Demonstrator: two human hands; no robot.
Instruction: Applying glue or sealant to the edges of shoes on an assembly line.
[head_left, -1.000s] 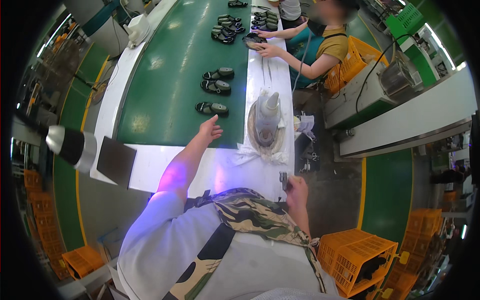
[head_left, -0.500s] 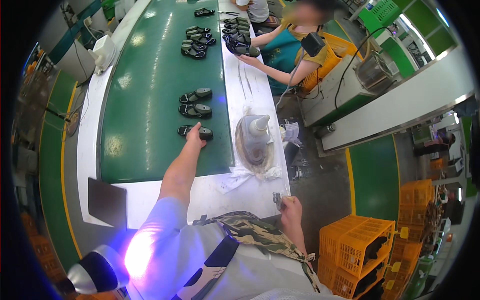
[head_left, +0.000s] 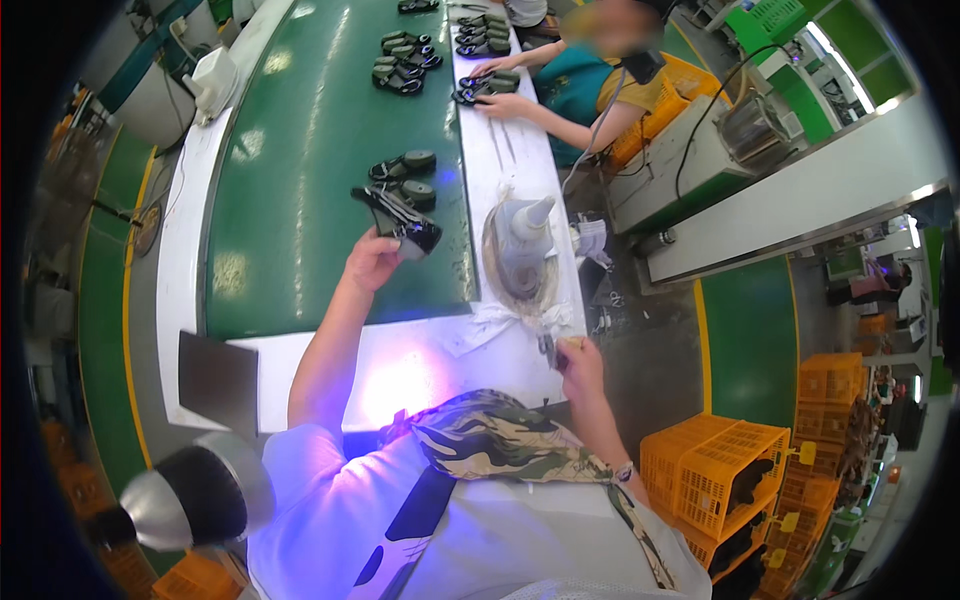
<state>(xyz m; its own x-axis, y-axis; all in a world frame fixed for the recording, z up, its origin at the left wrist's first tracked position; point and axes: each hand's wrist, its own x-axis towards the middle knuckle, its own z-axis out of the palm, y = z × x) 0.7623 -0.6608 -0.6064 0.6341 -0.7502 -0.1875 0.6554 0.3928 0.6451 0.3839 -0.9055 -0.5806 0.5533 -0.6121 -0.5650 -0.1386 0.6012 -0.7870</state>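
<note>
A dark, shiny strapped sandal (head_left: 408, 218) is in my left hand (head_left: 375, 258), tilted and raised above the green belt, fingers closed round its lower end. Just beyond it, two similar sandals (head_left: 405, 165) lie on the belt. Over the right edge of the white table, my right hand (head_left: 580, 366) is closed on a small tool with a grey end (head_left: 548, 350); its exact kind is unclear. Close to that hand, a translucent squeeze bottle with a pale spout (head_left: 527, 240) stands in a stained holder on the white table edge.
Farther along the green belt (head_left: 270, 200) lie several more sandals (head_left: 403, 65). A co-worker's hands (head_left: 503, 104) touch sandals on the white ledge. Orange crates (head_left: 700, 470) are stacked at lower right. A metal-headed lamp (head_left: 190, 490) is near my left arm.
My left hand has lifted the nearest sandal off the belt and tilted it. My right hand has moved slightly forward with the small tool. The co-worker has lowered sandals onto the ledge.
</note>
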